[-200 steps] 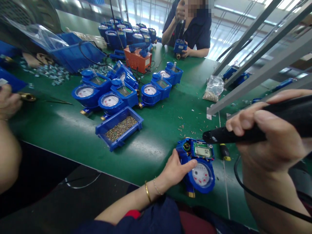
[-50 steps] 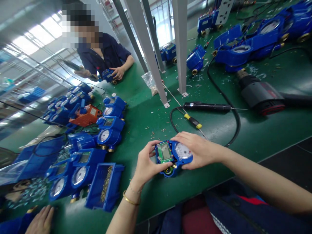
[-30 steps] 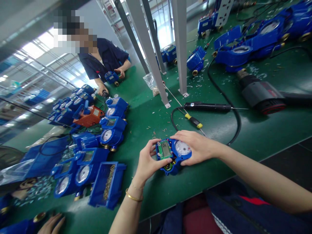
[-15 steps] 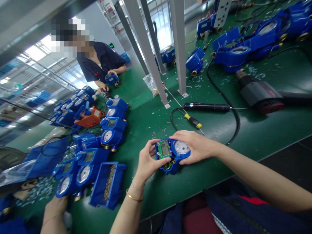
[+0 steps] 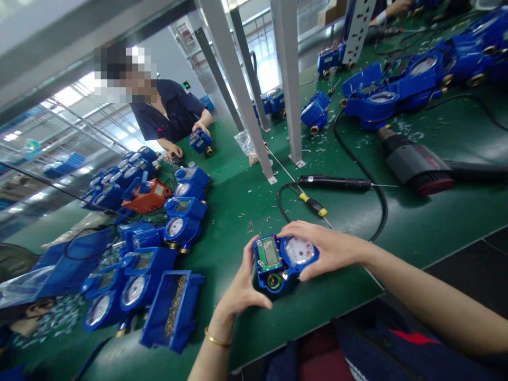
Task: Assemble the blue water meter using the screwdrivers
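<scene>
A long green worktop (image 5: 428, 211) fills the room's foreground, with grey metal posts (image 5: 286, 79) rising from it. Behind them, bright daylight pours through large windows (image 5: 264, 55), and a pale wall (image 5: 166, 50) stands at the far end.

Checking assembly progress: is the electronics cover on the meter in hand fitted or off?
Off. The water meter, held between left hand and right hand, shows its bare green circuit board.

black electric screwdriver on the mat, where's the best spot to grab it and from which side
Judging by its pose, grip the black electric screwdriver around the thick barrel near its middle, coming from above with the right hand. It lies flat and crosswise; the thin bit points right and the cord loops around that end, so stay clear of there.
</scene>
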Action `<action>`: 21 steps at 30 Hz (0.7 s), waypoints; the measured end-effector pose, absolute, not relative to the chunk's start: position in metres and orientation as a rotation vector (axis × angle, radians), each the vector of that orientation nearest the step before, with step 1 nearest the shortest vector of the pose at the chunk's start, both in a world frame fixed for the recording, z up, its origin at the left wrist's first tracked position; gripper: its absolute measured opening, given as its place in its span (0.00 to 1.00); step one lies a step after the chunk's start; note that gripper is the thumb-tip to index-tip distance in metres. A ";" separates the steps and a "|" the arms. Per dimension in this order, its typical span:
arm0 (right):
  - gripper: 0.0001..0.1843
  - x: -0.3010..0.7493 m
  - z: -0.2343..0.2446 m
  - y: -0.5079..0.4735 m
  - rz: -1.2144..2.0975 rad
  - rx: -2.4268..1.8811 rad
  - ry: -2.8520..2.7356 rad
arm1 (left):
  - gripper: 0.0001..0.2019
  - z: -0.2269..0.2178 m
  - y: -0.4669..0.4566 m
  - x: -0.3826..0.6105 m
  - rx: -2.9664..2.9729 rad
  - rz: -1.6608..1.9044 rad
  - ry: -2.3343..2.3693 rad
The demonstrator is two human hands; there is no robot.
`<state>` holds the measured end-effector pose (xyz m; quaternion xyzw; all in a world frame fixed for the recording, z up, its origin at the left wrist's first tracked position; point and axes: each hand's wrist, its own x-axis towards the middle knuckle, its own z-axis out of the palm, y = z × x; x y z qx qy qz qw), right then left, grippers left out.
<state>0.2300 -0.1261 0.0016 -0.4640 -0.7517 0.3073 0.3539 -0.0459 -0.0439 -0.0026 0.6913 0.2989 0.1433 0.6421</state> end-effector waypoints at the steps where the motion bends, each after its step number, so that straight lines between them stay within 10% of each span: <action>1: 0.37 0.238 0.002 -0.125 0.760 -1.276 -1.918 | 0.70 -0.006 -0.049 -0.047 1.589 0.308 0.661; 10: 0.12 0.261 -0.048 -0.081 0.179 -2.232 -1.771 | 0.63 -0.035 -0.088 -0.040 1.772 0.577 0.766; 21: 0.23 0.282 0.056 -0.174 0.172 -1.714 -1.949 | 0.63 -0.060 -0.072 0.002 1.592 0.957 1.094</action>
